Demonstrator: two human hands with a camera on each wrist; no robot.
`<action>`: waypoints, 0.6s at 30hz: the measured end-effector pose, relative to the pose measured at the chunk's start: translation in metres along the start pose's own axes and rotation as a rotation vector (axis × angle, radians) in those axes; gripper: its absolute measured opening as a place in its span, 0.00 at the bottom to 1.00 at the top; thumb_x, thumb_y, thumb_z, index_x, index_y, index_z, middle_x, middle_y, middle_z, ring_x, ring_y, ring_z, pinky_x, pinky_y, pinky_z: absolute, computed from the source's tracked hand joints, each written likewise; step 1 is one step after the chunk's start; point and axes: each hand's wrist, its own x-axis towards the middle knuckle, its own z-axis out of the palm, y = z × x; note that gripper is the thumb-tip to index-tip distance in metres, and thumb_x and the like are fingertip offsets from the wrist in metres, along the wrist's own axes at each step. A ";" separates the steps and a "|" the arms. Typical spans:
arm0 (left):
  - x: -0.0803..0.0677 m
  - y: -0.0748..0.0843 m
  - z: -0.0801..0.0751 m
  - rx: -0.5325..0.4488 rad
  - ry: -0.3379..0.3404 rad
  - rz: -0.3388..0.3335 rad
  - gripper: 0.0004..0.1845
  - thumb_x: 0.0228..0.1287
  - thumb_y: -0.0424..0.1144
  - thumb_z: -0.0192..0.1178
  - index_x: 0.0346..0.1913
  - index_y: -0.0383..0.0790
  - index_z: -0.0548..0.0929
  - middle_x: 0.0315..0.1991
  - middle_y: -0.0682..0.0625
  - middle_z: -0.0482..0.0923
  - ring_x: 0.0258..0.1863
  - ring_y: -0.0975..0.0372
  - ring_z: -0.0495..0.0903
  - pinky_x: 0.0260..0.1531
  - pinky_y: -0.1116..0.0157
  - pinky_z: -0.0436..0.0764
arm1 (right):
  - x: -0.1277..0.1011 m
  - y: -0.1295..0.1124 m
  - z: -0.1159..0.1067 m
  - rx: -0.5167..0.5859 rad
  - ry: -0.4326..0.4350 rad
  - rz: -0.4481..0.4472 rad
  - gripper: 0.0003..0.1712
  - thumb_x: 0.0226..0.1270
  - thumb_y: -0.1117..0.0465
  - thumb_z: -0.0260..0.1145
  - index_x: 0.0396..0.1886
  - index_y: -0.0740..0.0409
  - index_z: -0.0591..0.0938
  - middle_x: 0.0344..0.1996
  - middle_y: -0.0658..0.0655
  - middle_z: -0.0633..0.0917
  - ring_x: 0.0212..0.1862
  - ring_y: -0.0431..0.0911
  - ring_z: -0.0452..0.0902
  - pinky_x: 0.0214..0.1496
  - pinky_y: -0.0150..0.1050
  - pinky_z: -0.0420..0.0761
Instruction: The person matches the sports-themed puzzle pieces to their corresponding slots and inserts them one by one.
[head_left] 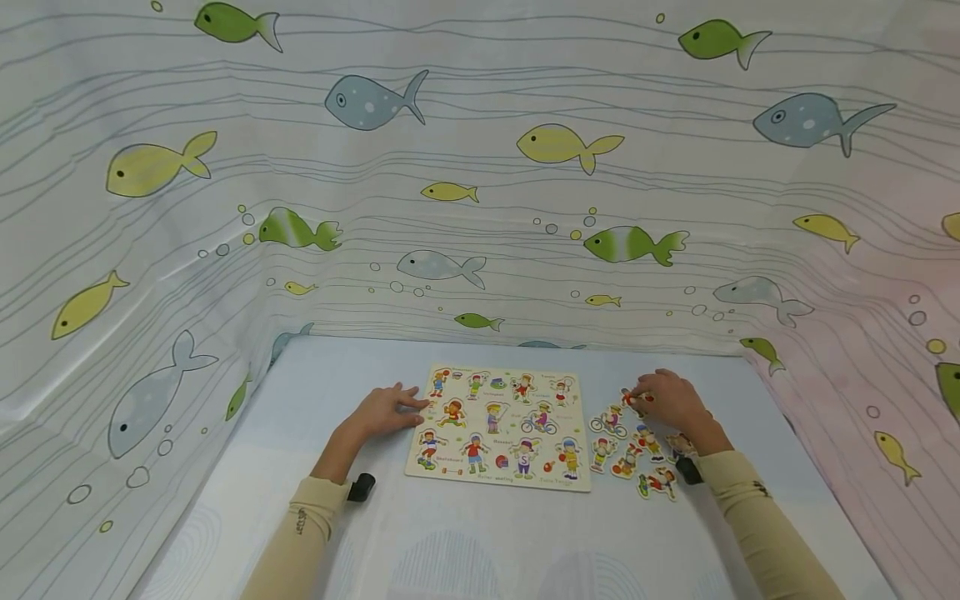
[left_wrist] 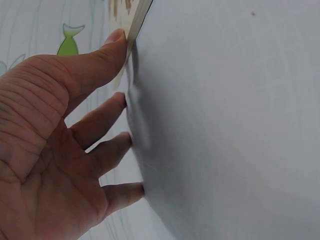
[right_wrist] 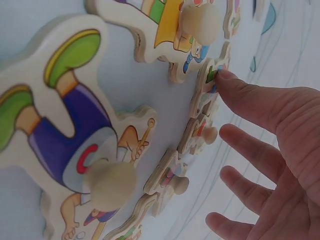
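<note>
A wooden puzzle board (head_left: 502,490) printed with sports figures lies on the table. My left hand (head_left: 386,411) is at its left edge, fingers spread; in the left wrist view the thumb (left_wrist: 116,37) touches the board's edge and the other fingertips rest on the table. To the right of the board, my right hand (head_left: 670,400) reaches over a group of knobbed wooden pieces. Its thumb (right_wrist: 227,75) and hidden index finger pinch a small figure-shaped puzzle piece (right_wrist: 204,92) at its knob, which the thumb covers. The other right fingers are spread apart.
Several loose pieces lie around the right hand, including a cyclist piece (head_left: 609,422), a skateboarder piece (head_left: 658,482) and a baseball piece (right_wrist: 75,135) with a round knob. A fish-printed cloth (head_left: 487,283) rises behind and beside the table.
</note>
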 end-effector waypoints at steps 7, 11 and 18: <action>0.001 0.002 -0.002 0.011 0.004 0.013 0.21 0.61 0.48 0.68 0.55 0.45 0.86 0.66 0.40 0.71 0.70 0.38 0.60 0.67 0.39 0.57 | -0.002 0.002 0.000 0.025 0.005 -0.005 0.11 0.64 0.57 0.71 0.43 0.56 0.90 0.56 0.67 0.81 0.65 0.71 0.64 0.60 0.71 0.66; 0.001 0.001 -0.001 0.012 -0.007 0.003 0.21 0.62 0.48 0.68 0.56 0.45 0.85 0.66 0.41 0.71 0.70 0.39 0.59 0.67 0.39 0.57 | -0.003 0.000 -0.002 0.041 0.004 -0.004 0.11 0.63 0.57 0.72 0.43 0.57 0.90 0.57 0.68 0.80 0.65 0.71 0.63 0.61 0.71 0.65; 0.001 0.001 0.000 0.008 0.001 0.000 0.20 0.62 0.48 0.68 0.55 0.45 0.85 0.66 0.40 0.71 0.70 0.38 0.60 0.67 0.38 0.58 | -0.003 -0.002 -0.004 0.038 0.062 -0.036 0.10 0.63 0.58 0.72 0.41 0.56 0.90 0.57 0.68 0.80 0.65 0.71 0.64 0.60 0.71 0.66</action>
